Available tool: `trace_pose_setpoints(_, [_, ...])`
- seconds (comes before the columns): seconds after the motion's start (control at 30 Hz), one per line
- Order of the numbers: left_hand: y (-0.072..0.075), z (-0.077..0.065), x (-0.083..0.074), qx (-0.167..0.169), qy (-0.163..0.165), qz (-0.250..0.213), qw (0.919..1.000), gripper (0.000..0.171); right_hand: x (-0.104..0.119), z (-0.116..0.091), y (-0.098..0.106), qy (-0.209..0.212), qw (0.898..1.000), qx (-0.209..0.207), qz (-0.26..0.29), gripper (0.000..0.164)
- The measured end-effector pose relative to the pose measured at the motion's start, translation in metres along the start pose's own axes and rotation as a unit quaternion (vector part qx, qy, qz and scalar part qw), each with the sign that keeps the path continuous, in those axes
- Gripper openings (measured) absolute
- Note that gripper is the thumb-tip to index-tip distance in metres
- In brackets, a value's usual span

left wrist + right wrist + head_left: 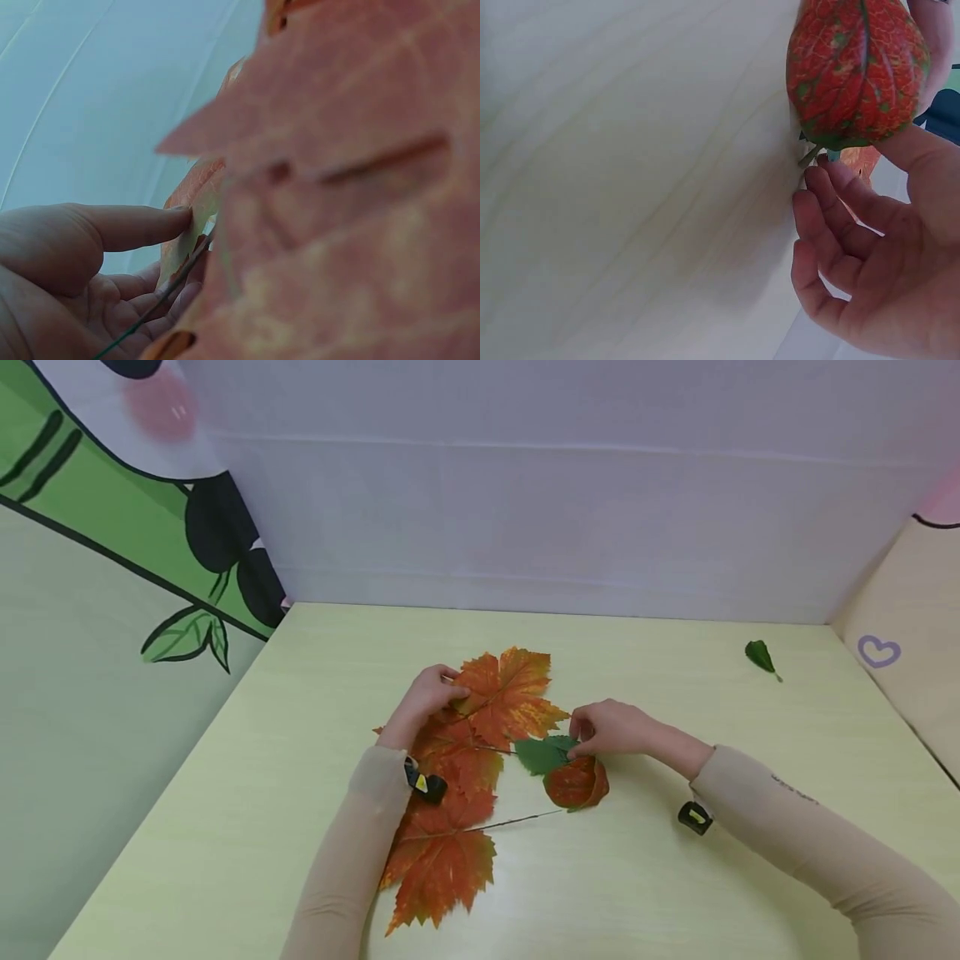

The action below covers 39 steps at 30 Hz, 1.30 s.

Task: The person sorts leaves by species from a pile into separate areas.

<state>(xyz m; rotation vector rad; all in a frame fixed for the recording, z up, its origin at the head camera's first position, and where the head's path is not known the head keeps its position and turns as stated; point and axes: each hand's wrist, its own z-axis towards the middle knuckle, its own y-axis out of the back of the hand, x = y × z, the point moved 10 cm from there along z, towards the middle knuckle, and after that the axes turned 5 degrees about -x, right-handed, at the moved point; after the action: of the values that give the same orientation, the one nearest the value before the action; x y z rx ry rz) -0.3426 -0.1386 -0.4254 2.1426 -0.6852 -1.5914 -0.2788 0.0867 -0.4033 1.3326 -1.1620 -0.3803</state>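
My left hand [429, 697] pinches the edge of the topmost orange maple leaf [510, 693] between thumb and fingers. In the left wrist view, the thumb of that hand [82, 262] presses the leaf edge beside a thin dark stem [176, 281]. More orange-red maple leaves [442, 860] with thin stems lie below and overlap. My right hand [618, 728] pinches a small bunch at its stem end: green leaves [536, 755] and a red-and-green oval leaf [576, 783]. Close up, the red leaf [859, 71] hides part of the right thumb and the pinch point.
A single small green leaf [760, 656] lies at the back right of the pale wooden table [675, 877]. A plain light cloth wall [555, 527] rises behind, with printed panels on both sides.
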Motion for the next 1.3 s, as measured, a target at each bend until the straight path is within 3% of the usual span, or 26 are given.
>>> trace_pose_setpoints(0.17, [-0.001,0.001,-0.001,-0.002,0.001,0.000,1.0000,0.044,-0.004,0.001,0.000,-0.002,1.000,0.011,0.009,0.026])
trace_pose_setpoints(0.5, [-0.004,0.005,-0.002,-0.002,0.005,-0.013,0.9999,0.044,-0.023,0.006,0.014,-0.014,0.998,-0.015,0.056,0.021])
trace_pose_setpoints(0.8, [-0.004,0.004,-0.008,-0.007,-0.005,-0.023,0.9997,0.044,-0.041,0.008,0.037,-0.017,0.996,-0.057,0.063,0.018])
trace_pose_setpoints(1.3, [-0.007,0.008,-0.007,-0.013,-0.004,-0.028,0.9995,0.042,-0.087,0.008,0.070,-0.067,0.987,-0.123,0.084,0.030])
